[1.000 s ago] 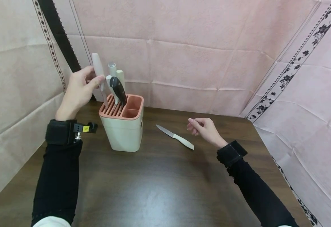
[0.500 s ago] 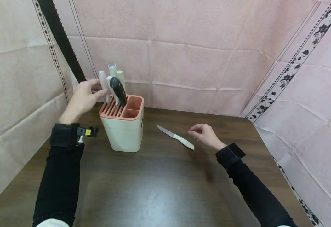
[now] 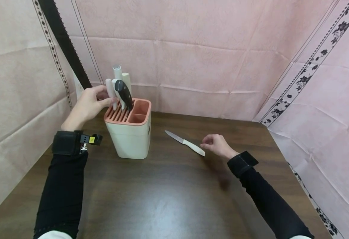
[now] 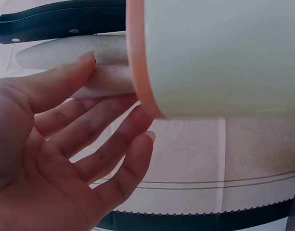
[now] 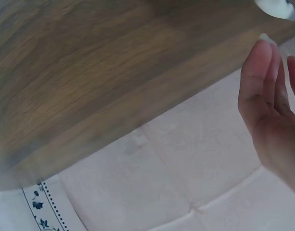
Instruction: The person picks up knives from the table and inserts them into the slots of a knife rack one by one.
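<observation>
A pale green knife block (image 3: 129, 142) with an orange slotted top stands at the left of the table. My left hand (image 3: 89, 104) pinches the handle of a white-handled knife (image 3: 110, 89) low in the leftmost slots, its blade hidden inside. The left wrist view shows the thumb (image 4: 65, 84) on one side of that handle and the fingers on the other. My right hand (image 3: 217, 145), loosely curled and holding nothing, hovers beside the handle end of a small white-handled knife (image 3: 193, 147) lying on the table. In the right wrist view, a gap separates the fingertips from that handle (image 5: 277, 7).
Beside the held knife, the block carries a black-handled knife (image 3: 123, 93) and several pale handles. Two wider orange compartments (image 3: 142, 107) are at its right. Pink cloth (image 3: 192, 66) hangs behind the brown wooden table (image 3: 150, 196).
My left hand has come down and slightly right, and the white-handled knife has sunk into the block. The right hand has lowered and moved closer to the knife on the table.
</observation>
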### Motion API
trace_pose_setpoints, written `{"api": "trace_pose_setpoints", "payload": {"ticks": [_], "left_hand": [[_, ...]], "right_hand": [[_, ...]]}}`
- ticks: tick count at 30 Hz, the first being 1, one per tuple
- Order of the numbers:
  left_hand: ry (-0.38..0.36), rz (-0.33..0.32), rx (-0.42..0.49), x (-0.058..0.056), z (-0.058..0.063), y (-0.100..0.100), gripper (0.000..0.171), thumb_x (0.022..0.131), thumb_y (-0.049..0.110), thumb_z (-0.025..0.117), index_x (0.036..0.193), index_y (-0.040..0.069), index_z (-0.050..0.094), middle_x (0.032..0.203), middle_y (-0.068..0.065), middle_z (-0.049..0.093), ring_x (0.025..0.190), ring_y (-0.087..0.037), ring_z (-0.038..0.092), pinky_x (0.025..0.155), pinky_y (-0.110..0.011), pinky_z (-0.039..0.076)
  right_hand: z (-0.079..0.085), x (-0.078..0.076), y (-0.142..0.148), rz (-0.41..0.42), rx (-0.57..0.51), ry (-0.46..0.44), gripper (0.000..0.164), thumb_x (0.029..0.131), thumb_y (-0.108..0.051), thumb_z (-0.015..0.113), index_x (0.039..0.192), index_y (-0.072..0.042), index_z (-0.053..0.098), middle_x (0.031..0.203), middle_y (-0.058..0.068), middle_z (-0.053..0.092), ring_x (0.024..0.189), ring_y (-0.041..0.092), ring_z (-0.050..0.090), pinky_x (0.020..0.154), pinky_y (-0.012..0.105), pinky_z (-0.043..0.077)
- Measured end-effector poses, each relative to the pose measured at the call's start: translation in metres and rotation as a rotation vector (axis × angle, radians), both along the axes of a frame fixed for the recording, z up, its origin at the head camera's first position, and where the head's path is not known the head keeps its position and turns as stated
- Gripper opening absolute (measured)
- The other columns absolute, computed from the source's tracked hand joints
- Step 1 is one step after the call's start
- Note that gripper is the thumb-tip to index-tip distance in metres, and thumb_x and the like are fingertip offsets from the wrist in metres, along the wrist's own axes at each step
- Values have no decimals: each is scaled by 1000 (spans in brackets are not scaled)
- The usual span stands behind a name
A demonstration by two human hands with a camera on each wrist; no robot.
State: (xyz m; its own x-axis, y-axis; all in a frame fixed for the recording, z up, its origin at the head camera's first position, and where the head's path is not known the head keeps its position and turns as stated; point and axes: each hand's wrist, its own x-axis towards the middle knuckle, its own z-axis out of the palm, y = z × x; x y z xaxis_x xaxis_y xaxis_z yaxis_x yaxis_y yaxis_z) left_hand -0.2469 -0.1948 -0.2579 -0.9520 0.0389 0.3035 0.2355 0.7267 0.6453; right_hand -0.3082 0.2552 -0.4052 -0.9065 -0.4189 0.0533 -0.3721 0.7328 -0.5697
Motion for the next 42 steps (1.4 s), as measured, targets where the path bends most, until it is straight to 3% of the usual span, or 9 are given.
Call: {"api": "trace_pose_setpoints", "payload": {"ticks": [7, 12, 16, 20, 23, 28, 33, 39, 42], "left_hand": [[-5, 7, -68, 4, -1, -3, 42, 94, 32, 62, 123, 2, 59, 111, -25, 65, 101, -34, 60, 82, -44, 43], [-25, -1, -83, 8, -2, -3, 43, 92, 32, 65, 122, 2, 58, 112, -25, 65, 102, -35, 60, 85, -48, 45], [-73, -10, -101, 13, -1, -2, 44, 93, 32, 64, 122, 1, 56, 114, -24, 62, 104, -36, 59, 88, -52, 46], [-115, -9, -138, 19, 0, 2, 38, 93, 32, 63, 112, 0, 55, 107, -21, 61, 97, -32, 58, 78, -42, 49], [-111, -7, -171, 24, 1, 5, 30, 92, 30, 64, 100, 1, 56, 97, -17, 60, 88, -28, 56, 69, -33, 44], [-80, -27, -208, 35, 8, 11, 26, 92, 28, 64, 93, 4, 55, 89, -12, 57, 82, -25, 51, 65, -32, 39], [-72, -86, -212, 45, 15, 19, 25, 92, 29, 64, 92, 6, 56, 86, -10, 56, 81, -23, 50, 64, -31, 39], [-40, -164, -177, 51, 20, 30, 20, 92, 26, 65, 91, 8, 57, 84, -8, 58, 79, -21, 51, 64, -28, 42], [-30, -216, -175, 52, 20, 36, 21, 93, 29, 64, 92, 8, 57, 86, -7, 58, 80, -19, 51, 64, -27, 42]], "right_hand": [[-15, -5, -1, 12, 99, -19, 35, 83, -25, 75, 104, 1, 67, 102, 17, 70, 90, 26, 64, 80, 40, 54], [-27, -7, -4, -3, 123, -34, 39, 78, -30, 80, 102, -1, 68, 96, 12, 70, 84, 20, 63, 74, 34, 53], [-33, -9, -6, 14, 125, -9, 32, 78, -29, 80, 94, -3, 68, 87, 9, 68, 75, 17, 58, 66, 29, 48], [-36, -10, -4, 31, 105, -7, 23, 80, -24, 79, 88, -6, 68, 81, 6, 66, 70, 15, 54, 64, 26, 44], [-34, -10, 2, 31, 81, -10, 20, 81, -22, 78, 87, -6, 68, 80, 4, 67, 70, 14, 55, 64, 26, 44], [-21, -5, 17, 3, 19, -32, 18, 82, -21, 76, 91, -6, 71, 83, 5, 70, 72, 14, 58, 66, 26, 46], [1, -3, 33, -25, -93, -19, 20, 84, -20, 74, 96, -3, 72, 81, 9, 69, 66, 19, 62, 58, 27, 50], [34, -5, 45, -40, -398, -31, 30, 85, -20, 74, 102, 5, 70, 80, 12, 73, 62, 20, 69, 61, 31, 58], [50, -4, 44, -50, -531, -7, 30, 85, -16, 74, 103, 7, 69, 80, 6, 75, 61, 22, 70, 63, 32, 58]]}}
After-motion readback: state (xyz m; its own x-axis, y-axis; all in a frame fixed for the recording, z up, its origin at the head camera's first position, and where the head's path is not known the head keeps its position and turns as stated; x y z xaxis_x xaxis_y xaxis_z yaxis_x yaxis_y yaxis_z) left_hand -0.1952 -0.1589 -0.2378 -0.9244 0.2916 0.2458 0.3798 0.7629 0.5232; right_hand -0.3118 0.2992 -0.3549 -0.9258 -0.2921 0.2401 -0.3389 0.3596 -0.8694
